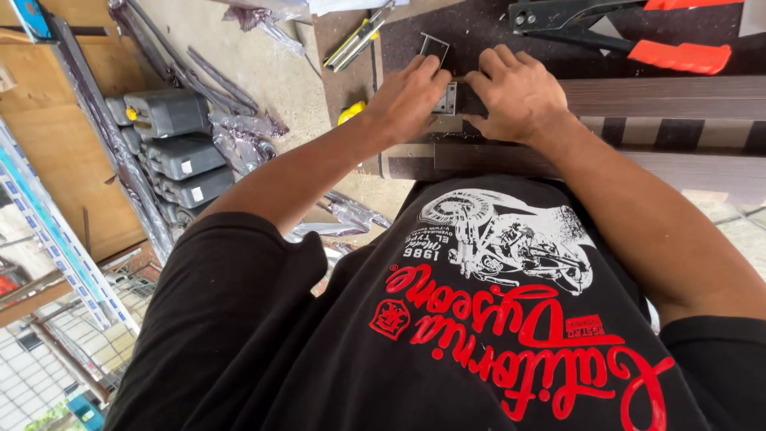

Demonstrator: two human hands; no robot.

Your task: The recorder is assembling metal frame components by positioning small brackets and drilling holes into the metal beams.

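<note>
Nearest the body, dark wood-grain aluminium profiles (638, 97) lie across the worktop (447, 36). Left hand (407, 100) and right hand (515, 92) press a small metal corner bracket (447, 99) at the profile end, fingers bent, pinching it. Judgement: keep it square, seated flush; rivet gun (622, 32) lies beyond.

Small silver-grey metal corner bracket (447, 99): flat plate with small holes, lying at the end of a profile, pinched between the fingertips of the left hand (408, 96) and the right hand (515, 92); largely covered by them. Dark brown wood-grain metal profile (654, 96): long, straight bar, lying flat and level across the dark surface (479, 28), its left end meeting the bracket, the right hand resting on it.
</note>
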